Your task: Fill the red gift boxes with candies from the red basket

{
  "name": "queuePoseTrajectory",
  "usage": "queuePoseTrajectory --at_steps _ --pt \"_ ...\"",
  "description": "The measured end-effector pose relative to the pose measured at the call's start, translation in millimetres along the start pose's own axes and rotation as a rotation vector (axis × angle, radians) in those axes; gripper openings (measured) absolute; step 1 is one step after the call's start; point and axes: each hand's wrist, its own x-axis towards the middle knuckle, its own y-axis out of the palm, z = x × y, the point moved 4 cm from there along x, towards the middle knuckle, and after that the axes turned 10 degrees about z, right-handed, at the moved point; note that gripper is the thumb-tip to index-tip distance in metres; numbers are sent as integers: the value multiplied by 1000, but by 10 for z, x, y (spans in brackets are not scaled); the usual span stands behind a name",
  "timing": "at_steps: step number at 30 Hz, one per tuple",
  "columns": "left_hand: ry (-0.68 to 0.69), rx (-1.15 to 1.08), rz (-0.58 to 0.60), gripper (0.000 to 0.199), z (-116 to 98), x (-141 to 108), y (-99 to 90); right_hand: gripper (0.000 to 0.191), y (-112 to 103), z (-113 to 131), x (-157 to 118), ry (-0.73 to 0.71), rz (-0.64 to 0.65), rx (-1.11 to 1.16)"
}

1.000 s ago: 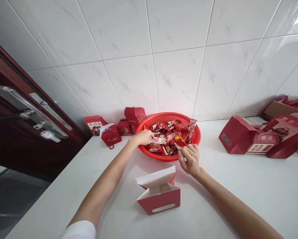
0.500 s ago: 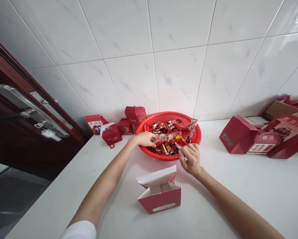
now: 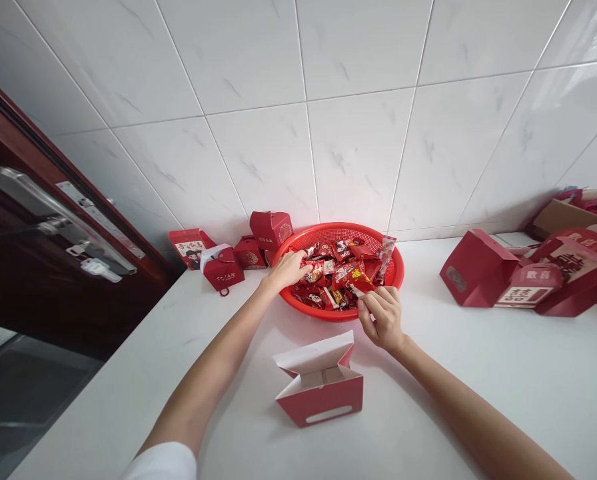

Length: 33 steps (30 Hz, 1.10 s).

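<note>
Left fingers [image 3: 299, 268] against wrapped candies [image 3: 347, 272] in the red basket [image 3: 323, 315]

One head-worn camera faces forward and down, near the white counter [image 3: 408, 427] and tiled wall [image 3: 358, 153]

Probably a room in a home: a glossy, grey-veined white tiled wall [image 3: 361, 147], a white countertop [image 3: 478, 373] against it, and a dark red door [image 3: 28, 293] with a metal handle [image 3: 51, 225] and hanging keys [image 3: 98, 269].
</note>
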Motion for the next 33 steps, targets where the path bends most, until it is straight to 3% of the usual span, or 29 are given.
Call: queuePoseTrajectory --at_steps 5,13,17,21,23,25,30,33 --pt "-46 -23 -29 35 33 -10 23 26 5 -3 -3 -3 -1 3" --pt "100 -61 19 53 -40 -98 32 27 -3 3 3 -5 -9 13" --pt "139 -70 29 39 -67 -112 1 26 -7 7 6 3 9 13" --pt "226 -68 296 19 -133 -93 65 25 -6 -3 4 1 10 16" --pt "263 -58 438 23 -164 -71 132 25 -3 -12 2 1 7 16" --pt "282 -44 501 27 -185 -41 195 25 -1 -19 1 3 1 14" --pt "290 -40 449 9 -187 9 289 26 4 -20 2 6 5 12" --pt "293 -83 378 16 -176 12 272 26 -1 -16 6 2 6 15"
